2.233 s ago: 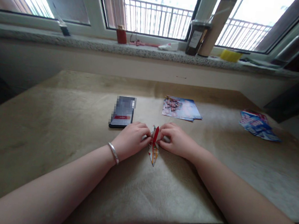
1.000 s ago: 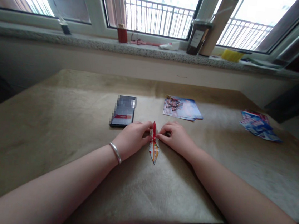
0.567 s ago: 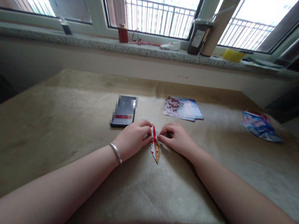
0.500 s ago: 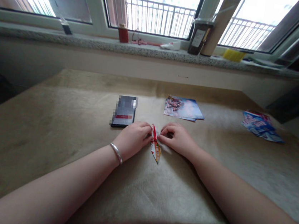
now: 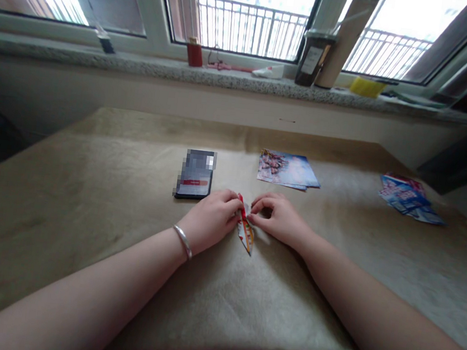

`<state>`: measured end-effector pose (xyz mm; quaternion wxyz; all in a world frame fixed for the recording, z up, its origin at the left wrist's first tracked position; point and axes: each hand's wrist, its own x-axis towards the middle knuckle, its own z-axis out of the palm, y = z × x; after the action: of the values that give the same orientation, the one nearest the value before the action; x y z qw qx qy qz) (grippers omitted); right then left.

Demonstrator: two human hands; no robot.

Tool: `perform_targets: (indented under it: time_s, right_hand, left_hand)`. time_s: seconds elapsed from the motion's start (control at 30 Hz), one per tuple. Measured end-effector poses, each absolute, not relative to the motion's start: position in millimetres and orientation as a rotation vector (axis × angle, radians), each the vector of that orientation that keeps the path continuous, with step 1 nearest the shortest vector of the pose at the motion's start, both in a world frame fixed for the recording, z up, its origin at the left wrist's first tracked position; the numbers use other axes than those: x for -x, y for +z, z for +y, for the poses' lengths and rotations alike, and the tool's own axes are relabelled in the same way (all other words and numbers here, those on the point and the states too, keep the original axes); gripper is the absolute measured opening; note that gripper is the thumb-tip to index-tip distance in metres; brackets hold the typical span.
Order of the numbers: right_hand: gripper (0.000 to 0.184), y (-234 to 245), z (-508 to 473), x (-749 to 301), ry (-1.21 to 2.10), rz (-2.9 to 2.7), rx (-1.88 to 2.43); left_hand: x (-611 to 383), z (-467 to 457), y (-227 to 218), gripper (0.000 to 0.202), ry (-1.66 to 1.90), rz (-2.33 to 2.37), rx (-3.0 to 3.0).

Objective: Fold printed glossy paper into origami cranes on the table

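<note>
Between my hands, on the tan table point(image 5: 185, 304), lies a narrow folded piece of printed paper point(image 5: 245, 236), red at its far end and white and orange toward its pointed near end. My left hand point(image 5: 218, 215), with a silver bangle at the wrist, pinches the paper's left side, the fingers pressed together. On the other side my right hand point(image 5: 276, 216) has its thumb and forefinger curled together at the paper's right edge. Its fingertips partly hide what they grip.
Beyond my left hand lies a phone point(image 5: 195, 173). Square printed sheets point(image 5: 291, 169) rest past my right hand, and a fanned pile of blue and red papers point(image 5: 411, 200) is at the far right. Jars and small items stand on the windowsill point(image 5: 144, 66) behind.
The folded paper has turned slightly, its near tip shifting a little right. My left fingers have moved slightly onto its red part; my right hand stays nearly in place.
</note>
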<state>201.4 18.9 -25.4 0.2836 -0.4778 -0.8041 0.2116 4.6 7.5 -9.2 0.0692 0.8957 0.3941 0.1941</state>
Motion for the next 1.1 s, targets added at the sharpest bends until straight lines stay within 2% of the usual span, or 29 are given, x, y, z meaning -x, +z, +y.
perform_targets:
  time_s: [0.1,0.23,0.3,0.4,0.77,1.1]
  right_hand:
    - [0.005,-26,20,-203,0.542,-2.182,1.236]
    - [0.001,-27,20,-205,0.522,-2.209,1.183]
    - [0.001,-26,20,-205,0.507,-2.213,1.170]
    - [0.002,-25,18,-204,0.462,-2.242,1.158]
    - [0.006,-14,10,-200,0.222,-2.377,1.193]
    - [0.007,-12,3,-196,0.255,-2.374,1.306]
  left_hand:
    - [-4,8,-14,0.016,0.716,1.184,-2.599]
    - [-4,9,-17,0.036,0.814,1.306,-2.400]
    - [-5,9,-15,0.030,0.778,1.309,-2.375]
    - [-6,9,-10,0.003,0.640,1.237,-2.492]
    - [-6,10,-10,0.009,0.529,1.213,-2.682]
    - [-7,11,-9,0.008,0.565,1.223,-2.640]
